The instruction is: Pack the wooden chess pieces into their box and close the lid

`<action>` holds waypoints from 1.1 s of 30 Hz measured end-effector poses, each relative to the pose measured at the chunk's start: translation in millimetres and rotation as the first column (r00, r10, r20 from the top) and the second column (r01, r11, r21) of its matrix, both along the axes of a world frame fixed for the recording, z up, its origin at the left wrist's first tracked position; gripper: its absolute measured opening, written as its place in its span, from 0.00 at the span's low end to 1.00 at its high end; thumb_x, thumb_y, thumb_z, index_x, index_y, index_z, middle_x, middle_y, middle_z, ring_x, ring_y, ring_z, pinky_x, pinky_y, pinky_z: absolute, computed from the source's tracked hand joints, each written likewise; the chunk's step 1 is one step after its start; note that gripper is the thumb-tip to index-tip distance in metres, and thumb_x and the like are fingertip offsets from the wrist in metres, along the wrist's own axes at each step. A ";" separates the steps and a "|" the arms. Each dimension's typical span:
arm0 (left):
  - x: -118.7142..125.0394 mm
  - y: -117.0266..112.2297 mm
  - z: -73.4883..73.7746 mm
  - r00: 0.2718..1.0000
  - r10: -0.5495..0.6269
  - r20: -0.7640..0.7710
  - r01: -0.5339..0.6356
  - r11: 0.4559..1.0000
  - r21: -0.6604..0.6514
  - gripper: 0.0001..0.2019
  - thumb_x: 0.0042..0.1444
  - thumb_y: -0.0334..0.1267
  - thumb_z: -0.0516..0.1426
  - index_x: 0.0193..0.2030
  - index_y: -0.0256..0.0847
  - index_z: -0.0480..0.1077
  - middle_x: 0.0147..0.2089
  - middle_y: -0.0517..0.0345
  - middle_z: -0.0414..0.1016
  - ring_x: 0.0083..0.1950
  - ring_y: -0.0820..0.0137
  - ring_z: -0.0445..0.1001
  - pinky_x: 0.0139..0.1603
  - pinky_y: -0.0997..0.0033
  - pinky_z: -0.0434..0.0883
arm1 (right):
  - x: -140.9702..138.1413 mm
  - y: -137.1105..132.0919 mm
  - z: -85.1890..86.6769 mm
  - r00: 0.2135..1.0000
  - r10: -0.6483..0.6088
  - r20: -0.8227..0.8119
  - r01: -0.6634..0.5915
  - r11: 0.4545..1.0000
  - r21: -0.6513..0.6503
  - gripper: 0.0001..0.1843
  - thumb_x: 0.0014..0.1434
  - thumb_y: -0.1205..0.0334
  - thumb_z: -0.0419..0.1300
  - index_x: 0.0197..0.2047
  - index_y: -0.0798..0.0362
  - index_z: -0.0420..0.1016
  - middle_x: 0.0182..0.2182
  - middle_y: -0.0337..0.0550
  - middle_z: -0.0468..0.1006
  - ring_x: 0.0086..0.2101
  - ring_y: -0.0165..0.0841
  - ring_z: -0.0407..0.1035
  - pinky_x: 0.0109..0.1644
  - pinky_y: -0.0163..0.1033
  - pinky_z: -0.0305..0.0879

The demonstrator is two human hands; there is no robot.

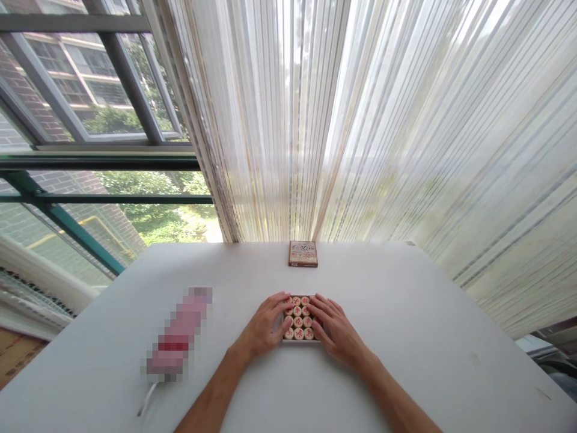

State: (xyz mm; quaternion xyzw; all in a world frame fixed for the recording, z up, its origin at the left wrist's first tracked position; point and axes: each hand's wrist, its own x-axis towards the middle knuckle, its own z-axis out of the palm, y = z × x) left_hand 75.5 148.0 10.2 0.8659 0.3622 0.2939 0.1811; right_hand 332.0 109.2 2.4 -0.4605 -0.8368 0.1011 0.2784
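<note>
A shallow open box (303, 341) lies flat on the white table, filled with round Chinese chess pieces (298, 322) that carry red characters. My left hand (265, 325) grips the box's left side, with its thumb and fingertips lapping over the outermost pieces. On the opposite side, my right hand (336, 328) clasps the box's right edge, fingers reaching over the pieces there. Both hands partly cover the outer columns. Beyond them, near the table's far edge, lies the box lid (303, 253), printed with dark characters.
The white table (383, 288) reaches to a striped string curtain (288, 120) at the back. A blurred-out pink object (178, 334) with a pale strap or cord lies to the left. A window frame (112, 78) and green rail (112, 198) stand at the far left.
</note>
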 end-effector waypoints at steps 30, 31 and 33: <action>13.8 -10.7 -2.8 0.966 -0.045 -0.254 0.061 0.997 0.057 0.33 0.67 0.44 0.50 0.75 0.50 0.40 0.76 0.56 0.48 0.76 0.58 0.47 0.74 0.47 0.46 | -5.6 -4.6 4.3 0.994 0.093 0.048 -0.095 0.995 0.028 0.30 0.68 0.64 0.53 0.71 0.43 0.55 0.68 0.44 0.59 0.68 0.42 0.51 0.70 0.57 0.49; 13.9 -10.8 -3.1 0.965 -0.045 -0.260 0.062 0.996 0.057 0.33 0.68 0.44 0.50 0.75 0.49 0.40 0.76 0.56 0.48 0.76 0.58 0.47 0.74 0.47 0.46 | -5.7 -4.8 4.8 0.994 0.093 0.049 -0.095 0.995 0.022 0.30 0.67 0.64 0.53 0.71 0.44 0.55 0.68 0.44 0.59 0.68 0.42 0.50 0.70 0.57 0.49; 13.7 -10.7 -3.3 0.963 -0.047 -0.264 0.064 0.996 0.059 0.33 0.68 0.44 0.50 0.75 0.49 0.40 0.76 0.56 0.48 0.76 0.58 0.47 0.74 0.46 0.46 | -5.9 -5.3 5.9 0.995 0.093 0.045 -0.094 0.995 0.019 0.29 0.67 0.64 0.53 0.70 0.44 0.56 0.68 0.44 0.60 0.68 0.41 0.51 0.70 0.57 0.48</action>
